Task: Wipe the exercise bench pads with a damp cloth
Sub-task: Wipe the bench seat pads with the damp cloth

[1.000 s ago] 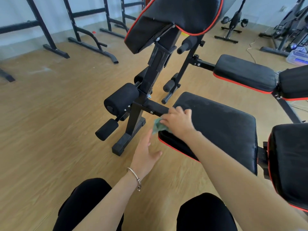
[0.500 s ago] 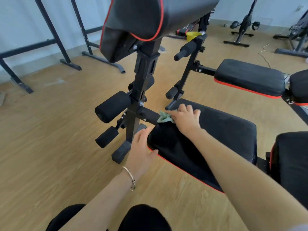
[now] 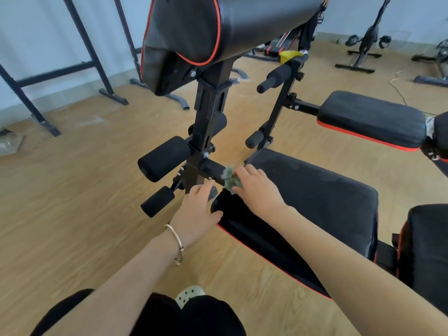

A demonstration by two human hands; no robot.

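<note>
At pad (image 3: 315, 202) edge, right hand (image 3: 257, 191) holding cloth (image 3: 230, 182)

Bright even daylight, soft shadows, sheen on the raised pad (image 3: 230, 25), wide-angle bending at edges, slight blur

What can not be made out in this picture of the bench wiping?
The cloth: head view, the right hand gripping it hides most; only a green edge shows.
The back pad: head view, cut off by the right edge.
The upper pad: head view, cut off by the top edge.
The yellow thing: head view, half hidden behind the black frame, too small to name.
</note>
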